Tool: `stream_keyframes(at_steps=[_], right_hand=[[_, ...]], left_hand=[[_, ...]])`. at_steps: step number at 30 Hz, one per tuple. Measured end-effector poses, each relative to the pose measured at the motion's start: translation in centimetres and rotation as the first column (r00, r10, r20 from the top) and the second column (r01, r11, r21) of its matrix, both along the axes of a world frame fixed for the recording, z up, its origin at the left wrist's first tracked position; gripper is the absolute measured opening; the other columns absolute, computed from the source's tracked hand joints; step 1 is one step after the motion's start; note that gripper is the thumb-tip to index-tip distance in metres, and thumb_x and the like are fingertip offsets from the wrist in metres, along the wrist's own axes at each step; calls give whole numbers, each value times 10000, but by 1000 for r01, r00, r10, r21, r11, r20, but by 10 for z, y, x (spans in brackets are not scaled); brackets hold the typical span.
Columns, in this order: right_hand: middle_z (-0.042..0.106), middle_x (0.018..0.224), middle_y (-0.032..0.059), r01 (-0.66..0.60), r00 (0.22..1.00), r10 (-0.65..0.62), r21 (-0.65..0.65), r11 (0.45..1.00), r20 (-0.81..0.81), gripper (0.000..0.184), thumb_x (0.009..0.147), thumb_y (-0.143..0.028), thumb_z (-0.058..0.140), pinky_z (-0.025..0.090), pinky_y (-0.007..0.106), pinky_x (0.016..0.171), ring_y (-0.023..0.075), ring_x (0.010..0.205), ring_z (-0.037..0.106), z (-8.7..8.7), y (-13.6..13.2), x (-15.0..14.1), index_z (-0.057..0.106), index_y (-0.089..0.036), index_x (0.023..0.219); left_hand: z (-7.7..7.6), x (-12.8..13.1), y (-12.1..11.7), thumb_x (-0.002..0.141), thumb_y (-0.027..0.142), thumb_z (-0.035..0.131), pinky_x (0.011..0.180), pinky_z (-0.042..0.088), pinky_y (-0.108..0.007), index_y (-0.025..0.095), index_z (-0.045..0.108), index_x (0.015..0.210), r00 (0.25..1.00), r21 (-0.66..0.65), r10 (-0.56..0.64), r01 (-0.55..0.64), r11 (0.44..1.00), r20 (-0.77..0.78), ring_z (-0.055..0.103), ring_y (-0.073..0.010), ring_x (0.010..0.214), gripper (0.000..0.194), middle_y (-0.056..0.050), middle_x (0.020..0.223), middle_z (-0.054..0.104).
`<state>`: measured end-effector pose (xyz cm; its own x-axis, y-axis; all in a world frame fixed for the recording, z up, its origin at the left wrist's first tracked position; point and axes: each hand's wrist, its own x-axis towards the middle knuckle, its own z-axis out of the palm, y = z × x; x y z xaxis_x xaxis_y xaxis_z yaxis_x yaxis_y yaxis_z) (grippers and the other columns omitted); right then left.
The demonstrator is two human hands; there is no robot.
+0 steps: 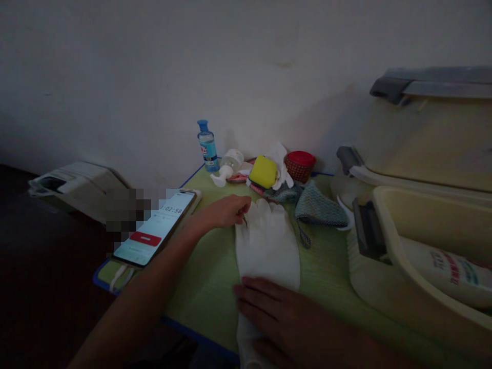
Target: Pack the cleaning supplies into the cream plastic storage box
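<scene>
A white glove lies flat on the green table, its fingers toward the wall and its cuff toward me. My left hand reaches in from the left, fingers curled and pinched at the glove's upper left edge, by its fingers. Across the cuff rests my right hand, palm down with the fingers stretched out. Just beyond the glove's fingertips is a crumpled grey-blue cloth with a loop hanging from it.
Near the wall are a blue bottle, a clear pump bottle on its side, a yellow sponge and a red-lidded basket. A phone lies left. At right stands a cream bin holding a white package.
</scene>
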<state>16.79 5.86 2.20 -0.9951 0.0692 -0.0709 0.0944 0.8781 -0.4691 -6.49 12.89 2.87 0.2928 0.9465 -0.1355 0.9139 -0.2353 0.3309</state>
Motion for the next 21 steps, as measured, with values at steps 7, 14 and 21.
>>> stream_keyframes(at_steps=[7, 14, 21], right_hand=[[290, 1455, 90, 2, 999, -1, -28, 1000, 54, 474, 957, -294, 309, 134, 300, 1141, 195, 1358, 209, 3, -1, -1, 361, -66, 1370], [282, 1461, 86, -8, 1000, 8, -11, 1000, 13, 476, 952, -303, 330, 112, 285, 1142, 182, 1358, 208, -1, -2, 0, 362, -75, 1369], [324, 1446, 79, -5, 1000, 5, 9, 1000, 1, 461, 946, -303, 348, 131, 276, 1139, 178, 1352, 231, 2, 0, 1, 396, -85, 1350]], left_hand=[[1, 2, -3, 739, 118, 499, 606, 337, -254, 168, 486, 797, 995, 40, -15, 19, 999, -100, 517, -165, 726, 78, -21, 779, 563], [-2, 2, -3, 772, 134, 467, 660, 368, -274, 157, 541, 822, 989, -18, -30, 28, 999, -144, 549, -192, 808, 93, -54, 870, 605], [3, -8, 2, 734, 159, 557, 623, 362, -231, 146, 550, 760, 998, -69, -57, 54, 996, -40, 537, -147, 715, 29, -6, 756, 588]])
